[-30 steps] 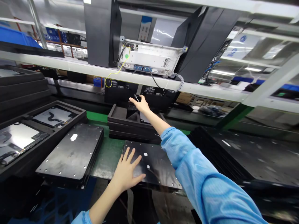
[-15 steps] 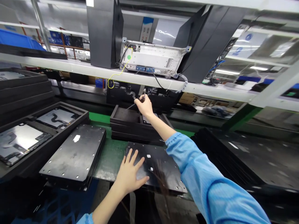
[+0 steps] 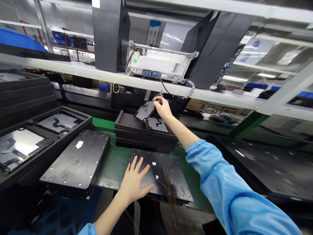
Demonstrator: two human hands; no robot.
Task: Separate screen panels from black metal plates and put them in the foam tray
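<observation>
My left hand (image 3: 135,183) lies flat with fingers spread on the near left corner of a black perforated plate (image 3: 166,178) on the green belt. My right hand (image 3: 163,108) reaches far forward, in a blue sleeve, and pinches the edge of a thin dark panel (image 3: 144,111). The panel hangs tilted above the stack of black trays (image 3: 127,129) behind the plate. Another panel with a flex cable lies in the right compartment of the top tray (image 3: 157,125). A thin tool or tab sticks up from my right fingers.
A stack of black perforated plates (image 3: 78,161) sits at the left. Further left, a black tray holds panels (image 3: 22,147). Overhead, a white shelf rail (image 3: 73,71) carries a white electronics box (image 3: 158,62) with cables. Dark sheets (image 3: 264,166) lie at the right.
My right hand has closed on the dark panel and lifted it up out of the tray, moving slightly right. My left hand has stayed flat on the plate.
</observation>
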